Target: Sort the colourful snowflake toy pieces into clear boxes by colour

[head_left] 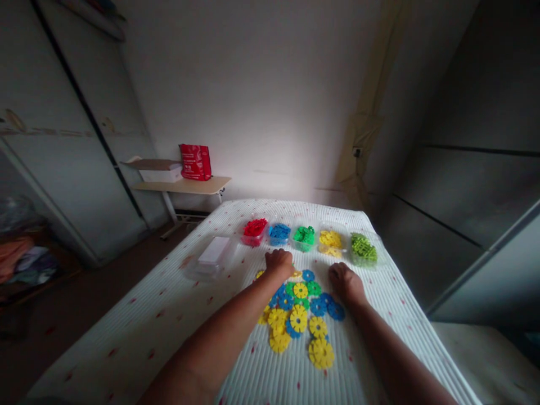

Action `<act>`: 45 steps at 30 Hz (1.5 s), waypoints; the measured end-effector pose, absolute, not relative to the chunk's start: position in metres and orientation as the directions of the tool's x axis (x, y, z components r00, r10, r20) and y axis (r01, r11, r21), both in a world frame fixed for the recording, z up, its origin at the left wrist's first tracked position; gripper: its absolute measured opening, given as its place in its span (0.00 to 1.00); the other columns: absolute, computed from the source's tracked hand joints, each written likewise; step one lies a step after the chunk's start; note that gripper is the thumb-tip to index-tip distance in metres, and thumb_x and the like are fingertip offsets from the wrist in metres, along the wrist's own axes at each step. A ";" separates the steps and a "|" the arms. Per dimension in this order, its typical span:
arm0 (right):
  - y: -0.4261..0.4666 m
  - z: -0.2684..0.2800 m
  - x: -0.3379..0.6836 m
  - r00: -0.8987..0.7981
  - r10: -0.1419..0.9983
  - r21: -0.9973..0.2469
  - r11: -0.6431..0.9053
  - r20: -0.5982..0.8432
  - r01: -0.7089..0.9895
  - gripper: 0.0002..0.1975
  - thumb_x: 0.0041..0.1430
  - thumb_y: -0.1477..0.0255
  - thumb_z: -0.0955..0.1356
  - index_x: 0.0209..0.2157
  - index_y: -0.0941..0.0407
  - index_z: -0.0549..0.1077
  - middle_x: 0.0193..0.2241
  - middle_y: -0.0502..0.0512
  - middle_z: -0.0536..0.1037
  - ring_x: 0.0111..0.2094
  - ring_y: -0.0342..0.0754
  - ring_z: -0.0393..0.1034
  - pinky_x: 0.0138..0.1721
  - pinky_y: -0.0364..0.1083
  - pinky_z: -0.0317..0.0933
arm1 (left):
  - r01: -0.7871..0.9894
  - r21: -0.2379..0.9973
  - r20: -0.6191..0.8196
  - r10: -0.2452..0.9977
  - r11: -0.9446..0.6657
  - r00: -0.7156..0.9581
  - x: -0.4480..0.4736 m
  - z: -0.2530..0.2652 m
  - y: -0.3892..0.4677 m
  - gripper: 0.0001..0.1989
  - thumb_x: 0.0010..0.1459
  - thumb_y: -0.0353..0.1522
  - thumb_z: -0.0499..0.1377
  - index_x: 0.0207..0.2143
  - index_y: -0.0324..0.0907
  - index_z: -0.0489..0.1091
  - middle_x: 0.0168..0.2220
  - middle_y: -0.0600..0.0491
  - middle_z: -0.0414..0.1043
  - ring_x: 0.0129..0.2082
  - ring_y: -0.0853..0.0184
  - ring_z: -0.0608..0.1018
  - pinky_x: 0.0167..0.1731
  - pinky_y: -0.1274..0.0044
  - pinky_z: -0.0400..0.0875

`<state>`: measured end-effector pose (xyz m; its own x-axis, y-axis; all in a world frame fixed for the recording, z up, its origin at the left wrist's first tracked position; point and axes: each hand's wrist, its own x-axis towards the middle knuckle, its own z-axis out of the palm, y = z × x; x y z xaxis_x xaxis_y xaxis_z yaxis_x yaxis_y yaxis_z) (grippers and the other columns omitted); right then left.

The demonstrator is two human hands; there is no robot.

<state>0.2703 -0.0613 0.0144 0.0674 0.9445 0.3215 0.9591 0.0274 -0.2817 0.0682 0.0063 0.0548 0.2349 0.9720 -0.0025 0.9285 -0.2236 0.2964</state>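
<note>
My left hand [279,262] is over the far left of a loose spread of notched plastic discs, its fingers curled; whatever they may grip is hidden. Just right of it lies a yellow disc [297,274]. To the right of the spread my right hand [346,281] rests low on the quilted cover, fingers bent inward, and I cannot make out anything inside them. Between and below my forearms are a yellow disc [298,318], a blue disc [336,310] and a green disc [314,288] among several others, some overlapping. My left forearm hides part of the spread.
Beyond my hands stand clear tubs in a row: red pieces [255,229], blue pieces [279,232], green pieces [304,236], yellow pieces [331,240], lime pieces [363,247]. A white box [214,250] sits left on clear plastic. A side table [198,186] holds a red bag [196,162].
</note>
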 end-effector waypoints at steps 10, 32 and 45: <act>-0.059 0.012 0.273 0.060 0.950 -0.281 0.029 0.305 0.959 0.10 0.60 0.74 0.60 0.30 0.56 0.72 0.30 0.51 0.72 0.29 0.41 0.65 0.29 0.40 0.50 | 0.884 0.395 -0.036 0.957 -0.251 0.288 0.058 0.062 0.014 0.09 0.44 0.26 0.59 0.30 0.44 0.74 0.36 0.48 0.77 0.39 0.58 0.76 0.40 0.70 0.67; -0.062 0.017 0.269 0.082 0.951 -0.246 -0.006 0.299 0.969 0.10 0.60 0.74 0.60 0.30 0.57 0.72 0.30 0.52 0.72 0.29 0.41 0.64 0.29 0.40 0.48 | 0.595 0.376 -0.015 0.637 -0.710 0.770 0.095 0.061 -0.022 0.13 0.42 0.22 0.57 0.29 0.43 0.76 0.34 0.47 0.75 0.35 0.58 0.76 0.36 0.73 0.69; -0.060 0.016 0.269 0.092 0.954 -0.234 -0.023 0.286 0.972 0.10 0.61 0.74 0.60 0.30 0.57 0.71 0.30 0.51 0.72 0.28 0.41 0.64 0.26 0.41 0.46 | 0.542 0.535 0.084 0.679 -0.648 0.730 0.091 0.060 -0.027 0.11 0.42 0.22 0.55 0.28 0.42 0.71 0.27 0.56 0.71 0.29 0.69 0.71 0.29 0.81 0.64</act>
